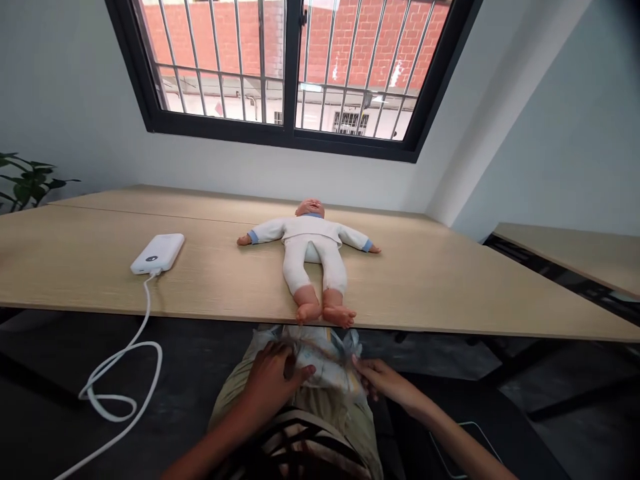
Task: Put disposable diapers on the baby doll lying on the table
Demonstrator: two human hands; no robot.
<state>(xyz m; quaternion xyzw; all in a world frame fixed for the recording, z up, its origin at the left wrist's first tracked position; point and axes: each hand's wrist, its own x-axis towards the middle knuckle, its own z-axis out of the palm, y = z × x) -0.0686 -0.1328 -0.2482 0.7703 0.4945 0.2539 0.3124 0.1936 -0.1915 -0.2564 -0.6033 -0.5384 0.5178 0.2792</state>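
Both hands are down in the person's lap, over khaki trousers (320, 410), and both hold a crumpled disposable diaper (320, 360); the left hand (270, 383) lies palm down across it, fingers spread and pressing into the padding; the right hand (383, 381) reaches in from the other side, its fingertips (360, 367) pinching the diaper's edge. The diaper sits just below the near edge of a pale wooden desk (425, 280), not touching the baby doll (310, 257) on top; the doll lies on its back with arms spread, dressed in a white long-sleeved suit with blue cuffs, its bare feet right at the near edge. Well to the left of the doll, a white power bank (157, 253) lies flat on the desk; a white cable (149, 310) runs from it over the edge and hangs in loops, beside the hands but apart from them. Beyond the desk is a barred window (290, 130) with a brick wall outside; leaves of a plant (30, 180) show at far left; a second desk (570, 257) stands at right.
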